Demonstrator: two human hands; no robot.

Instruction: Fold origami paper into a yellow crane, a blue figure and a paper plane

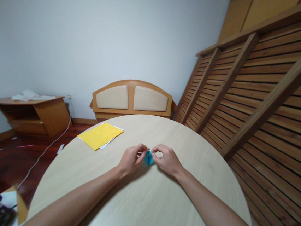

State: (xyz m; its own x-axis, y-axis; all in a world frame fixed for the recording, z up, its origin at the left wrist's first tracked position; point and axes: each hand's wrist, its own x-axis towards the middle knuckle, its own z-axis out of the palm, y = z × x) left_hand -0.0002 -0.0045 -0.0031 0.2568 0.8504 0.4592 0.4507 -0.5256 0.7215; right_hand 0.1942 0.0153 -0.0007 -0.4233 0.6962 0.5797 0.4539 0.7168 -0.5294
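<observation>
A small piece of folded blue paper (149, 158) is held between both hands, just over the middle of the round table. My left hand (132, 158) pinches its left side with thumb and fingers. On the right side, my right hand (168, 160) grips it between thumb and forefinger. Creases show on the paper's near face, while its edges are partly hidden by my fingertips. A stack of yellow and white sheets (100, 136) lies on the table to the left, apart from my hands.
The round pale table (190, 141) fills the lower middle. Behind it stands a wooden headboard (131, 97). A slatted wooden frame (238, 89) leans along the right. At the left are a low cabinet (51, 117) and a white cable (42, 154) on the dark floor.
</observation>
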